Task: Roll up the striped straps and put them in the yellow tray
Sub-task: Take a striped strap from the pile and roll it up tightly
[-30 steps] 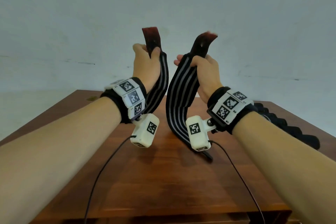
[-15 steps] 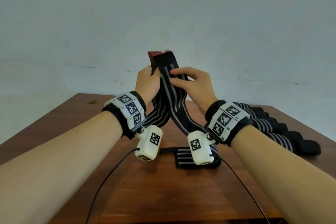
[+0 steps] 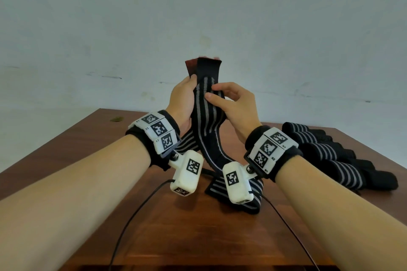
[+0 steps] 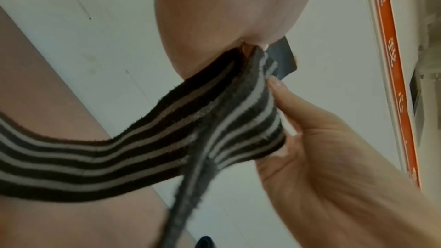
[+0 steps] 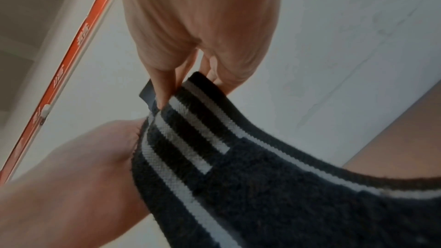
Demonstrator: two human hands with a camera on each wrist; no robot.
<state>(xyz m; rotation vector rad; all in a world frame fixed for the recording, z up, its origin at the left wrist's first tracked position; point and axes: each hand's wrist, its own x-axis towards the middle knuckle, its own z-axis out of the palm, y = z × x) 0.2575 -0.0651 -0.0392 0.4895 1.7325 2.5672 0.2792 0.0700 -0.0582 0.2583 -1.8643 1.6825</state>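
Black stretchy striped strap [image 3: 208, 116] sits pinched between the left hand [image 3: 182, 99] and right hand [image 3: 235, 105], its tail hanging below them, so it might slip loose if either pinch gets weak.

Brown wooden table [image 3: 154, 226]: supports a row of rolled black-and-white striped straps [image 3: 334, 156] and one strap's folded lower end [image 3: 256, 198].

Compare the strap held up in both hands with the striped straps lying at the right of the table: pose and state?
The held strap is unrolled and raised upright, gripped by the left hand and right hand, its tail trailing on the table; the straps at the right lie untouched on the table, bunched together. The held strap shows a reddish end tab; the others show none. Both are black with pale stripes.
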